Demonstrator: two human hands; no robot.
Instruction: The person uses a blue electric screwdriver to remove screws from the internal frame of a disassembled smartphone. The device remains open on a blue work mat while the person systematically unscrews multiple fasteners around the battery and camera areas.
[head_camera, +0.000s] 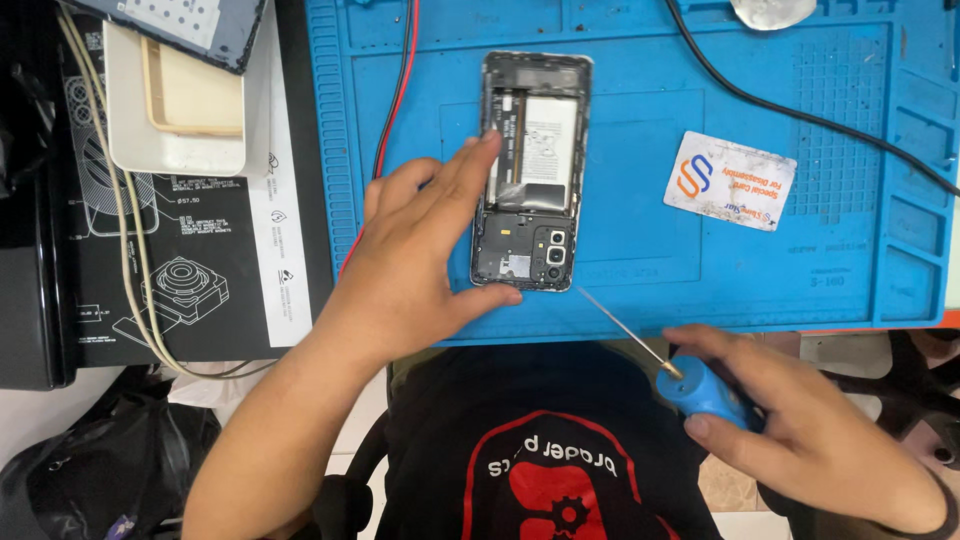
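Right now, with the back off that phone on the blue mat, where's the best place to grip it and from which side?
Grip the opened phone by its long side edges, coming from above. It lies flat on the blue mat with battery and boards exposed upward, so the rim is probably the only safe contact. The left hand already rests on its left edge; the right edge is free. The right hand holds the blue-handled screwdriver.

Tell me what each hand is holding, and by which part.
Right hand grips a screwdriver by its blue handle. Left hand holds nothing; its fingers steady the opened phone at its left edge.
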